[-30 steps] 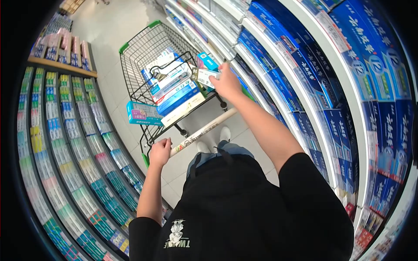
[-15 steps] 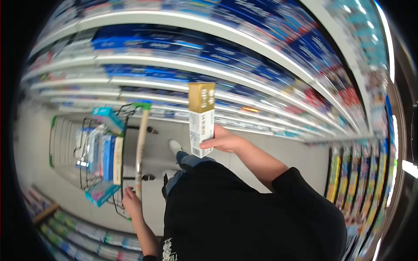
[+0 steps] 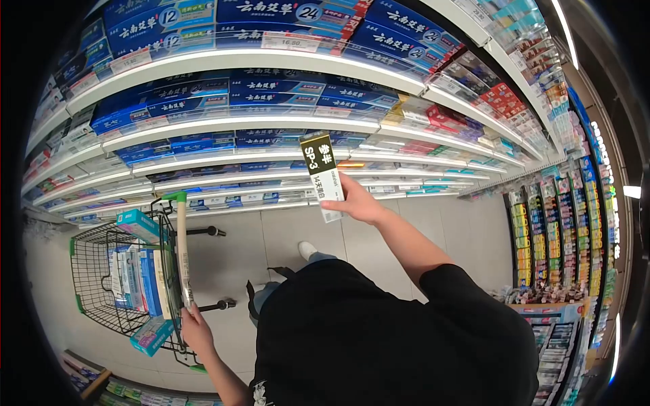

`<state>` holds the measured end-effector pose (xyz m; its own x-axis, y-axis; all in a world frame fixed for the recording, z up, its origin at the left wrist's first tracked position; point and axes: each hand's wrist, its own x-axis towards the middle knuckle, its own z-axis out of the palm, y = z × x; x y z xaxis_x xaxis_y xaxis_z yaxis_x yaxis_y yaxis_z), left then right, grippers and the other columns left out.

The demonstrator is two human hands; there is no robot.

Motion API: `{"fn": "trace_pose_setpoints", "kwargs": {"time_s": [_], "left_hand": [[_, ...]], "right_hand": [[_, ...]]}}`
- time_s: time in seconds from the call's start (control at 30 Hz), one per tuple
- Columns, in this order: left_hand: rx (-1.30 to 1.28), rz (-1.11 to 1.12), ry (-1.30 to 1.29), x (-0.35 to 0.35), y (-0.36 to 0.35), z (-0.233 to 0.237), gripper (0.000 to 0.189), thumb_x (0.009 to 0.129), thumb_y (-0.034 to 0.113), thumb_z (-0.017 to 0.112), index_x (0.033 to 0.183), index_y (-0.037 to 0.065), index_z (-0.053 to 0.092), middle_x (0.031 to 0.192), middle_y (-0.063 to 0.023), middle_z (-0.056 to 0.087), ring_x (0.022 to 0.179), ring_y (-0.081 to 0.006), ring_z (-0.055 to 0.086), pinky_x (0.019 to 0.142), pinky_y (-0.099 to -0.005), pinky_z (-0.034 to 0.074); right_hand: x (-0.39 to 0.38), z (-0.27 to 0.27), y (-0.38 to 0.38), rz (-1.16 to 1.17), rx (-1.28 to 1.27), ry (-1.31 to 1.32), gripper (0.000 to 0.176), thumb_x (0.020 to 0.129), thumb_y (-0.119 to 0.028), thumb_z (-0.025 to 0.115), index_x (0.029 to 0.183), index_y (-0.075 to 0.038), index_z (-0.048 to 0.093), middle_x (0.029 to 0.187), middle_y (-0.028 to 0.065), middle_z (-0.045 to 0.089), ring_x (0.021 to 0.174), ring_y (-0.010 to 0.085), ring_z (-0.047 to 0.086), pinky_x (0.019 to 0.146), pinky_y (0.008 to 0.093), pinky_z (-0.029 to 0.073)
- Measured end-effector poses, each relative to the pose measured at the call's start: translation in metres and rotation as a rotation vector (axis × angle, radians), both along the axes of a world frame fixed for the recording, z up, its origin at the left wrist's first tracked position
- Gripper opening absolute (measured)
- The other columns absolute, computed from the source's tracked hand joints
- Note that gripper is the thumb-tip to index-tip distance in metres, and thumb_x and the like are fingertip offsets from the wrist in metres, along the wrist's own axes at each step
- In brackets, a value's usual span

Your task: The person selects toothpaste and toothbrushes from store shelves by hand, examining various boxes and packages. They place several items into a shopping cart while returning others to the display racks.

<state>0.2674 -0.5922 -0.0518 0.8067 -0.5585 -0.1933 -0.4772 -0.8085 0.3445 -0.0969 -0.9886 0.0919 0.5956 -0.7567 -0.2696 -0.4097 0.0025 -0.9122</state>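
Observation:
My right hand is closed around the lower part of a slim toothpaste box, black and gold at the top and white below. The box is held upright in front of the shelves, its printed "SP-3" side facing me. My left hand is wrapped on the lower end of the pale handle of a shopping cart, its fingers partly hidden. In the cart basket, several blue and white boxes stand packed together. A teal box and another teal box lie at its two sides.
Long shelves of blue toothpaste boxes run across the front. A rack of colourful hanging packs stands at the right. Low shelves are at the lower left. Grey tiled floor lies around my feet.
The toothpaste box has turned so that another printed side faces me, and it tilts slightly. My left hand has come onto the cart handle. The view has shifted, with the cart further left.

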Motion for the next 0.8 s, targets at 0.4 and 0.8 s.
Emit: {"fn": "trace_pose_setpoints", "kwargs": {"time_s": [0.4,0.8], "left_hand": [[0.175,0.128,-0.236,-0.050,-0.022,-0.018,0.056,0.109,0.059,0.043,0.107,0.007,0.062,0.085,-0.0185,0.072,0.079,-0.0448,0.069,0.066,-0.0566,0.051],[0.180,0.118,-0.229,-0.084,-0.030,-0.043,0.056,0.110,0.056,0.042,0.103,0.004,0.064,0.085,-0.0219,0.071,0.082,-0.0461,0.068,0.069,-0.0569,0.050]], "right_hand": [[-0.219,0.052,-0.164,-0.114,-1.067,0.442,0.057,0.085,-0.014,0.084,0.135,-0.007,0.058,0.122,0.0145,0.064,0.115,0.0372,0.059,0.100,0.0461,0.048],[-0.285,0.046,-0.278,-0.112,-1.240,0.581,0.048,0.092,-0.021,0.076,0.137,-0.010,0.062,0.127,0.0137,0.064,0.119,0.0366,0.058,0.103,0.0491,0.044]]}}
